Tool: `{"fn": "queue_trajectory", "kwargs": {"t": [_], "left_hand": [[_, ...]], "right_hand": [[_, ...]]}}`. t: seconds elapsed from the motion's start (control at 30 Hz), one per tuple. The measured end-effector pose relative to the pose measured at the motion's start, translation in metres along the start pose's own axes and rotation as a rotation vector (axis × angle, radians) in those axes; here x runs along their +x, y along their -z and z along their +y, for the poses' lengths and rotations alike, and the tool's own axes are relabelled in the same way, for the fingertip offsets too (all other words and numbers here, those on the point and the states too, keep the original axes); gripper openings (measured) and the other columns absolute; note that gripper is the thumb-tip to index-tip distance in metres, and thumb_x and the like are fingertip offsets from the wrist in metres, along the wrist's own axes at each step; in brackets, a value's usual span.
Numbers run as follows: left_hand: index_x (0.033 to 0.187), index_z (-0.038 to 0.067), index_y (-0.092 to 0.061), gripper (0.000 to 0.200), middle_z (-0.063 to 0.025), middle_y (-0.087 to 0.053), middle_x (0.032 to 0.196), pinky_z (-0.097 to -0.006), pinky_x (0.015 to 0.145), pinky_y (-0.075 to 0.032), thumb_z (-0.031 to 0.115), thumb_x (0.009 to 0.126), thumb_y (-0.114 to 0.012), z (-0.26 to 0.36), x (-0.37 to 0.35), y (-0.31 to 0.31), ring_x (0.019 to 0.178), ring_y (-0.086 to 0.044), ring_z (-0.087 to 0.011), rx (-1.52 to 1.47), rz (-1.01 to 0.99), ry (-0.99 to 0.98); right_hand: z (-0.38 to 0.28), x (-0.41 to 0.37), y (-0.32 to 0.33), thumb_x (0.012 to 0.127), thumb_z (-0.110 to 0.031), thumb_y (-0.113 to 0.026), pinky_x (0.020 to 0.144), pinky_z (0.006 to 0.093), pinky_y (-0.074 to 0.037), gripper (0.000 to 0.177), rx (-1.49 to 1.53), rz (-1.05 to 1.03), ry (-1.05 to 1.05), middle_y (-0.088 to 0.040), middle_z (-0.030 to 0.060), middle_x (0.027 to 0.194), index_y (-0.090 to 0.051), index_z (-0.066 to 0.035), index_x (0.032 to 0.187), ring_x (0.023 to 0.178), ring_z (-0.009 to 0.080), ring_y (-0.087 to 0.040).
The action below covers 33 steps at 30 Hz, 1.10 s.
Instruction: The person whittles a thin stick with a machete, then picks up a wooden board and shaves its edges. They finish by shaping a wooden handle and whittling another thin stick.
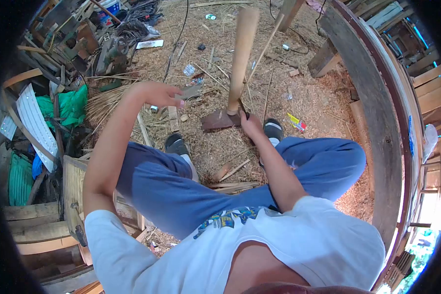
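My left hand (160,94) is raised on the left, fingers apart and holding nothing. A pale, round wooden pole (240,54) stands nearly upright in front of me, its lower end at a reddish-brown, flat-looking block (219,121). My right hand (251,125) is closed beside the pole's foot, around something dark whose kind I cannot make out. A thin wooden strip (263,51) slants up and right from near that hand. Below the block, my feet rest on either side, in dark footwear.
Shavings and thin wood strips cover the ground (323,105). A bundle of slim sticks (108,104) and a green plastic sheet (66,105) lie left. Piled scrap fills the upper left. A thick wooden beam (365,93) runs along the right. A yellow-red wrapper (296,122) lies near my foot.
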<state>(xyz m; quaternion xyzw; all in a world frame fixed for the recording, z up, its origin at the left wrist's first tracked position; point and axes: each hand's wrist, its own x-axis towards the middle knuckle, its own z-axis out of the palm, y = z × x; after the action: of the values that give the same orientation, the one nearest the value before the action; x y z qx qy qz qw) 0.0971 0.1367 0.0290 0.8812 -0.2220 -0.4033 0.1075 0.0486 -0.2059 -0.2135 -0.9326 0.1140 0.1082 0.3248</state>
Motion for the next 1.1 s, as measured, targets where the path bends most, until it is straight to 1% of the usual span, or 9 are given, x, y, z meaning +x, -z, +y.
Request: {"fn": "queue_trajectory", "kwargs": {"t": [0.3,0.4,0.5,0.6,0.7,0.8,0.9,1.0,1.1], "left_hand": [[0.149,0.009,-0.046,0.065,-0.0192,-0.055,0.145,-0.0426,0.110,-0.042,0.052,0.102,-0.053,-0.018,0.028,-0.009,0.132,-0.054,-0.0335,0.011,0.129,-0.187],[0.151,0.007,-0.043,0.067,-0.0184,-0.052,0.148,-0.0402,0.112,-0.040,0.051,0.102,-0.055,0.002,0.009,-0.004,0.136,-0.051,-0.0306,0.082,0.035,-0.062],[0.153,0.006,-0.040,0.068,-0.0169,-0.051,0.149,-0.0375,0.114,-0.039,0.049,0.102,-0.055,-0.005,0.017,-0.015,0.139,-0.048,-0.0280,0.019,0.426,-0.125],[0.150,0.003,-0.044,0.072,-0.0199,-0.054,0.146,-0.0402,0.114,-0.039,0.055,0.101,-0.053,0.002,0.034,-0.018,0.136,-0.050,-0.0324,-0.428,0.835,-0.284],[0.149,0.002,-0.044,0.066,-0.0182,-0.057,0.143,-0.0417,0.113,-0.040,0.051,0.104,-0.050,0.013,0.042,0.010,0.135,-0.051,-0.0315,-0.618,0.994,-0.344],[0.141,-0.004,-0.050,0.067,-0.0166,-0.060,0.137,-0.0424,0.114,-0.039,0.052,0.109,-0.029,0.049,0.040,0.041,0.129,-0.055,-0.0280,-1.161,1.175,-0.395],[0.128,-0.001,-0.057,0.071,-0.0155,-0.064,0.128,-0.0439,0.108,-0.043,0.055,0.109,-0.019,0.063,0.051,0.056,0.120,-0.059,-0.0264,-1.341,1.241,-0.500],[0.123,0.000,-0.058,0.073,-0.0136,-0.066,0.120,-0.0425,0.103,-0.045,0.061,0.107,-0.021,0.067,0.082,0.062,0.115,-0.060,-0.0264,-1.425,1.272,-0.531],[0.101,0.008,-0.067,0.063,-0.0089,-0.066,0.104,-0.0423,0.082,-0.050,0.058,0.107,-0.030,0.107,0.082,0.072,0.097,-0.061,-0.0241,-1.557,1.323,-0.305]], "right_hand": [[0.004,-0.008,-0.009,0.098,-0.060,-0.046,0.094,0.0518,-0.049,0.068,0.062,0.026,0.048,-0.067,0.0332,0.110,-0.069,0.003,0.115,0.109,0.0479,-0.064],[-0.011,-0.010,0.005,0.097,-0.063,-0.046,0.097,0.0508,-0.049,0.073,0.048,-0.072,0.002,-0.067,0.0339,0.111,-0.068,0.004,0.117,0.111,0.0478,-0.063],[-0.023,-0.009,0.007,0.094,-0.067,-0.048,0.100,0.0500,-0.048,0.079,0.060,-0.046,-0.082,-0.066,0.0342,0.114,-0.067,0.007,0.115,0.113,0.0464,-0.063],[-0.014,0.000,-0.003,0.094,-0.067,-0.047,0.099,0.0506,-0.048,0.078,0.046,-0.068,-0.135,-0.067,0.0327,0.114,-0.068,0.005,0.115,0.112,0.0460,-0.064],[-0.003,-0.002,-0.017,0.094,-0.067,-0.047,0.096,0.0514,-0.049,0.075,0.050,0.042,-0.067,-0.069,0.0302,0.109,-0.070,0.002,0.111,0.109,0.0463,-0.065],[0.006,0.003,-0.030,0.095,-0.065,-0.048,0.090,0.0526,-0.051,0.069,0.082,0.026,0.019,-0.070,0.0286,0.104,-0.072,0.000,0.103,0.104,0.0468,-0.066],[-0.016,-0.016,-0.020,0.097,-0.059,-0.050,0.085,0.0534,-0.051,0.064,0.113,0.042,-0.033,-0.069,0.0297,0.097,-0.071,0.001,0.097,0.100,0.0465,-0.067],[0.004,-0.005,-0.045,0.098,-0.055,-0.051,0.082,0.0537,-0.050,0.060,0.191,0.106,0.111,-0.068,0.0309,0.092,-0.070,0.002,0.097,0.097,0.0462,-0.067],[-0.004,-0.013,-0.045,0.099,-0.052,-0.051,0.081,0.0531,-0.050,0.056,0.209,0.099,0.097,-0.068,0.0299,0.094,-0.070,0.001,0.100,0.096,0.0473,-0.067]]}}
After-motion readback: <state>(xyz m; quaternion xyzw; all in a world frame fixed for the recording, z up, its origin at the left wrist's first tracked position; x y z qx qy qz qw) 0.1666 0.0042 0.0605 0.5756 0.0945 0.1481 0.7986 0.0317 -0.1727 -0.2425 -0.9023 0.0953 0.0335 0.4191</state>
